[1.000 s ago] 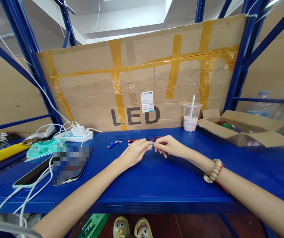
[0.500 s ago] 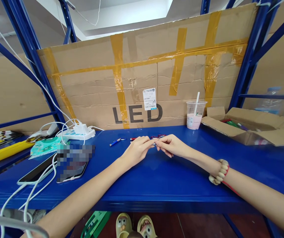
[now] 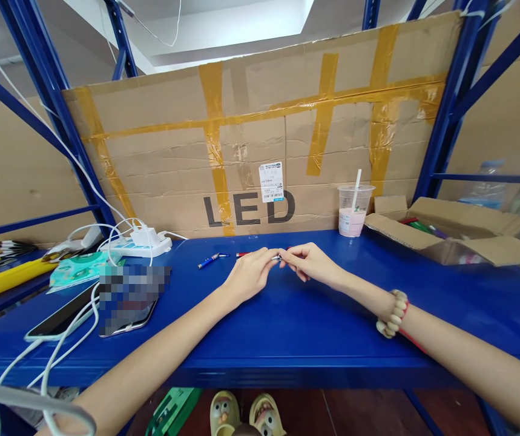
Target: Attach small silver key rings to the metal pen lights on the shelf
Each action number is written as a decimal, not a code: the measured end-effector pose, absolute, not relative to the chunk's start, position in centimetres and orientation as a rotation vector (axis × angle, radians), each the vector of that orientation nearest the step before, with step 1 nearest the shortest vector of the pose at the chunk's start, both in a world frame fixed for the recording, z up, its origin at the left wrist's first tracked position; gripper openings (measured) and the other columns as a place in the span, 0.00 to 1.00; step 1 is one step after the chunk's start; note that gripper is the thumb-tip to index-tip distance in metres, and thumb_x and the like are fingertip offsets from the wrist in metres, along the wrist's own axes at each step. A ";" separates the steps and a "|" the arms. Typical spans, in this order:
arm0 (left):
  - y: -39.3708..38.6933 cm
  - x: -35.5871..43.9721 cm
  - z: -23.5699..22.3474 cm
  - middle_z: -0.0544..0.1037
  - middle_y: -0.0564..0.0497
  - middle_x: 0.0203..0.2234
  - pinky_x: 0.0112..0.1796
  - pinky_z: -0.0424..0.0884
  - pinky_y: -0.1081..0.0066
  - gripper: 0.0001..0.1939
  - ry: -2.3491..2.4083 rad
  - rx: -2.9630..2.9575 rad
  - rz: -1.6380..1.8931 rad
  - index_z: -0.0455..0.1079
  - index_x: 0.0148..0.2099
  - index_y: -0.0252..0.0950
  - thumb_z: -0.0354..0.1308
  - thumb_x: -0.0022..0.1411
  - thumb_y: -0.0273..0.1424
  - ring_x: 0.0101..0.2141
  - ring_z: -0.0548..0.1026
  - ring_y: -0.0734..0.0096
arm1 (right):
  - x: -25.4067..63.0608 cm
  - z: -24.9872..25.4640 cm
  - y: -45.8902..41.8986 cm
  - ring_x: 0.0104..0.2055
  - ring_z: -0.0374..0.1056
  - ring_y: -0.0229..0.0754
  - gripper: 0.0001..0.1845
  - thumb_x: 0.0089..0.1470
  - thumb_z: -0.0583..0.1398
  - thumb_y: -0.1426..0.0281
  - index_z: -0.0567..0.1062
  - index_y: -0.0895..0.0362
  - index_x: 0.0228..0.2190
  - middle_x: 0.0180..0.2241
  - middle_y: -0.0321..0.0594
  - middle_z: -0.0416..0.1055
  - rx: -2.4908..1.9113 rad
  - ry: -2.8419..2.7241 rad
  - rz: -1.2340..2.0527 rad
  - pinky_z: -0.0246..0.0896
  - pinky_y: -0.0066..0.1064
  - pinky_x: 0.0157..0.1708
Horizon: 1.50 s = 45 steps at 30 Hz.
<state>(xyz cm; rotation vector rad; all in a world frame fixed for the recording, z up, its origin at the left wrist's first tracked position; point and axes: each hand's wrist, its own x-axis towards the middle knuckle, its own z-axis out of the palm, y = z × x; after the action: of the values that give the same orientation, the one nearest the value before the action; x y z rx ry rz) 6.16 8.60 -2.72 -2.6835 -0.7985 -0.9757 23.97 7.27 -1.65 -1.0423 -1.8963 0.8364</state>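
My left hand point(image 3: 248, 275) and my right hand point(image 3: 309, 263) meet over the middle of the blue shelf point(image 3: 287, 327). Both pinch one small silver pen-shaped gadget point(image 3: 277, 258), of which only a short piece shows between the fingertips. A blue one of the same kind point(image 3: 209, 260) lies on the shelf left of my left hand, and a red one point(image 3: 243, 254) lies just behind its fingers. My right wrist wears a bead bracelet point(image 3: 391, 313).
Two phones point(image 3: 126, 315) with white cables and a power strip point(image 3: 137, 245) lie at the left. A plastic cup with a pink drink and straw point(image 3: 353, 212) stands at the back right beside an open cardboard box point(image 3: 450, 236). Taped cardboard marked LED point(image 3: 250, 151) backs the shelf.
Both hands stay pinched together on the small gadget, with only slight finger movement. The view shifted a little.
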 end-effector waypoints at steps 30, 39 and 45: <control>8.1 6.0 -2.6 0.71 0.51 0.38 0.37 0.65 0.73 0.09 -0.873 -2.918 -0.984 0.58 0.45 0.36 0.42 0.64 0.30 0.38 0.70 0.73 | 24.8 -2.6 8.0 0.16 0.60 0.29 0.14 0.42 0.60 0.59 0.75 0.58 0.24 0.30 0.38 0.69 -0.939 -1.856 0.411 0.53 0.25 0.18; 8.4 5.8 -3.2 0.71 0.49 0.39 0.35 0.66 0.72 0.04 -0.860 -2.846 -0.968 0.56 0.41 0.36 0.43 0.64 0.30 0.39 0.71 0.70 | 24.2 -2.2 7.2 0.15 0.56 0.29 0.19 0.40 0.61 0.56 0.75 0.61 0.25 0.19 0.37 0.67 -1.161 -1.809 0.661 0.51 0.24 0.17; 8.5 5.9 -2.9 0.72 0.50 0.34 0.34 0.66 0.73 0.06 -0.786 -2.789 -0.950 0.58 0.38 0.35 0.42 0.64 0.29 0.35 0.71 0.72 | 24.2 -2.3 7.5 0.16 0.52 0.27 0.25 0.36 0.62 0.51 0.75 0.60 0.29 0.14 0.33 0.59 -1.248 -1.663 1.092 0.45 0.20 0.14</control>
<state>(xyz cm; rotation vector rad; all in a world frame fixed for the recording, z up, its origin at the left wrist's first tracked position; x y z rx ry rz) 5.86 8.48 -2.91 -2.7891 -0.7856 -0.9498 24.16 7.46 -2.33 -1.2485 -1.6633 1.0916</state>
